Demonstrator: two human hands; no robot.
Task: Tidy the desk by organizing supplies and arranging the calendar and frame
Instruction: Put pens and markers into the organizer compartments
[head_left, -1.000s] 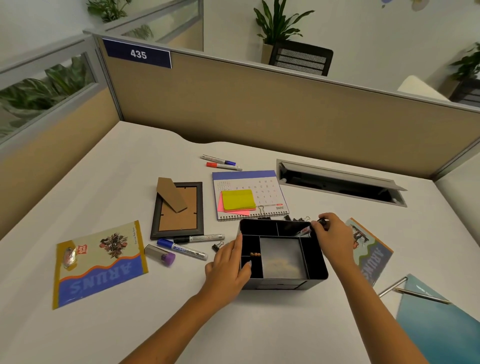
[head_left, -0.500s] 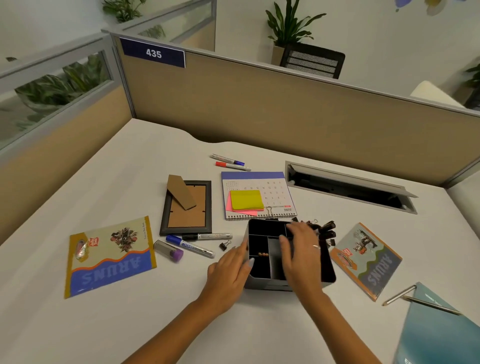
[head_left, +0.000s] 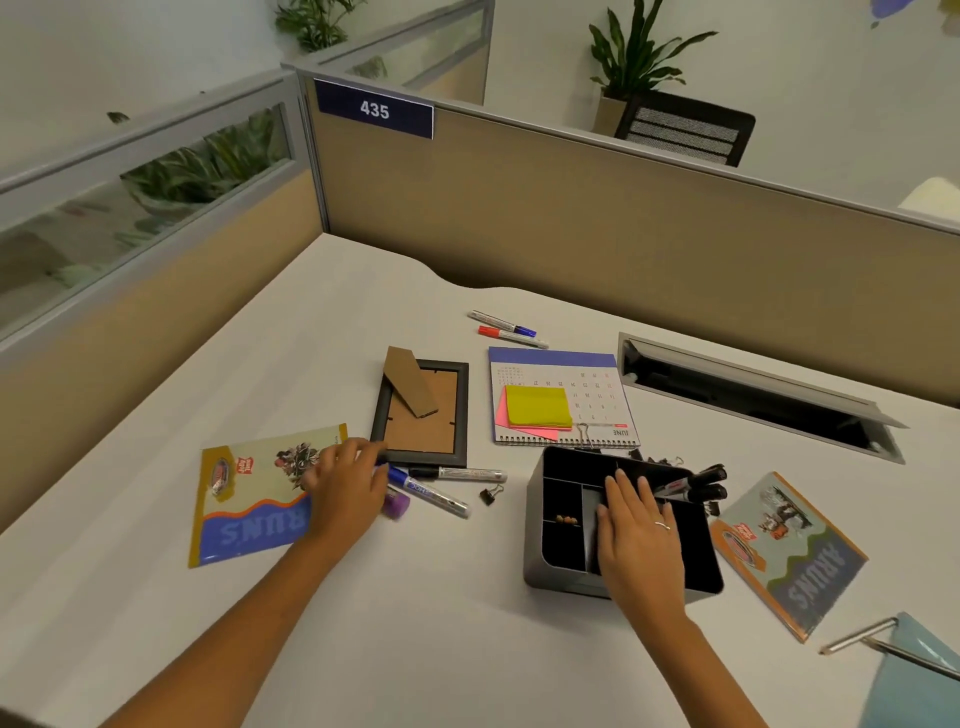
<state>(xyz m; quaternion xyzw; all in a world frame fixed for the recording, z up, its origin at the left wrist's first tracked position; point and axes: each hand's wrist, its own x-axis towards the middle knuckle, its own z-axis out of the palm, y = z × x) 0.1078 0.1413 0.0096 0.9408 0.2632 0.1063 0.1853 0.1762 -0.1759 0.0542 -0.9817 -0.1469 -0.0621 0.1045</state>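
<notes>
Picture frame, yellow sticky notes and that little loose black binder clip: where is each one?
Picture frame (head_left: 422, 410): head view, brown backing board.
Yellow sticky notes (head_left: 537, 406): head view, middle of top sheet.
Black binder clip (head_left: 488, 496): head view, black body.

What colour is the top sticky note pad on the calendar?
Yellow sticky note pad, over a pink one, seen in the head view.
</notes>
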